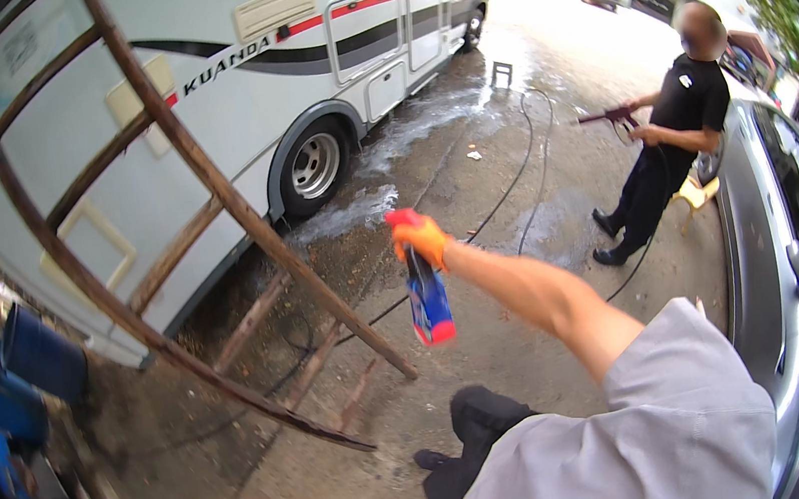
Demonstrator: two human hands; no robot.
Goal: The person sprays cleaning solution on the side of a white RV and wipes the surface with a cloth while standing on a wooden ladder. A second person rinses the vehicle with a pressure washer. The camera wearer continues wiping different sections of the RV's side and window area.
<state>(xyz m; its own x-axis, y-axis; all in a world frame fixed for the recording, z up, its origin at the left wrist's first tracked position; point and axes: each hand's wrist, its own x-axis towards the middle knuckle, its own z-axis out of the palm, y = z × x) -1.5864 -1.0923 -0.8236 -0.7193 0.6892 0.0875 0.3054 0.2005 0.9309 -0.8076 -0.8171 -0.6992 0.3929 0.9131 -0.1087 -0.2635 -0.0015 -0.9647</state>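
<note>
My right hand [419, 241], in an orange glove, grips the neck of a blue spray bottle [431, 304] with a red trigger head and a red base. The arm is stretched out ahead of me, and the bottle hangs upright over the wet concrete. My left hand is out of view. Beyond the bottle stands a white motorhome [221, 159] with red, black and grey stripes; its wheel [315, 166] has water and foam on the ground beside it. A rough wooden ladder [182, 153] leans at the motorhome's rear, left of my hand.
A person in black [687, 102] holds a pressure washer gun [609, 116] at the right. Black hoses [512, 185] trail over the ground. A grey car [752, 226] flanks my right side. Blue barrels [42, 353] stand at the left, and a small stool [502, 72] farther off.
</note>
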